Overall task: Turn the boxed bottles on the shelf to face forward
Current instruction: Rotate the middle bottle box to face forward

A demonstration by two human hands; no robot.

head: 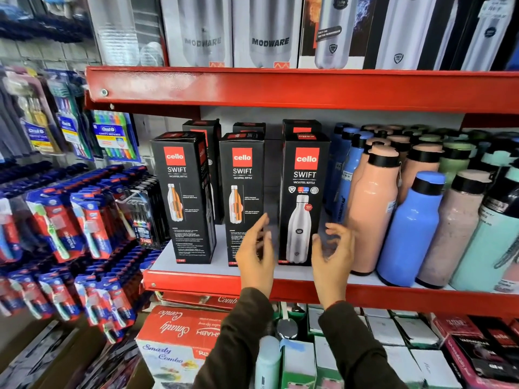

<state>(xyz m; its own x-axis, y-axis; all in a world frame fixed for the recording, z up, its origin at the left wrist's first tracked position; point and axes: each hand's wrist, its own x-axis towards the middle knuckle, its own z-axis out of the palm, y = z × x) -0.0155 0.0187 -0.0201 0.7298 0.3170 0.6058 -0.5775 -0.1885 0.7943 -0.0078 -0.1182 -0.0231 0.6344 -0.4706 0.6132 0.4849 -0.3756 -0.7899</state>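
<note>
Three black Cello Swift bottle boxes stand upright in a front row on the white shelf (196,269). The right box (304,175) shows its face with the large steel bottle picture. The middle box (242,186) and the left box (182,197) show a side with a small cutaway bottle and fine print. More black boxes (200,127) stand behind them. My left hand (257,255) hovers open in front of the middle box's lower right part. My right hand (334,255) hovers open at the right box's lower right corner. Neither hand grips anything.
Loose pink (370,214), blue (407,234) and pale green bottles crowd the shelf to the right of the boxes. A red shelf lip (280,88) with boxed steel bottles hangs overhead. Hanging toothbrush packs (84,226) fill the left. Cartons (179,332) sit below.
</note>
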